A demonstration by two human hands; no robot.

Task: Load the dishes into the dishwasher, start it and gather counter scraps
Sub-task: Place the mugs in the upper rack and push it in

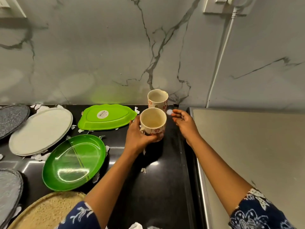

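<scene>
Head view shows, at frame centre over the black counter [165,171], a cream mug [153,123] with red flower prints gripped round its side by the left hand [140,138], while the right hand [184,123] hovers beside it, fingers loosely spread, holding nothing.

Plates [74,162] left on counter [156,187], scraps [143,170] among them; rear mug [157,98] at wall [99,55], front mug [152,119] just before it; right, perhaps an appliance top [247,146].
</scene>
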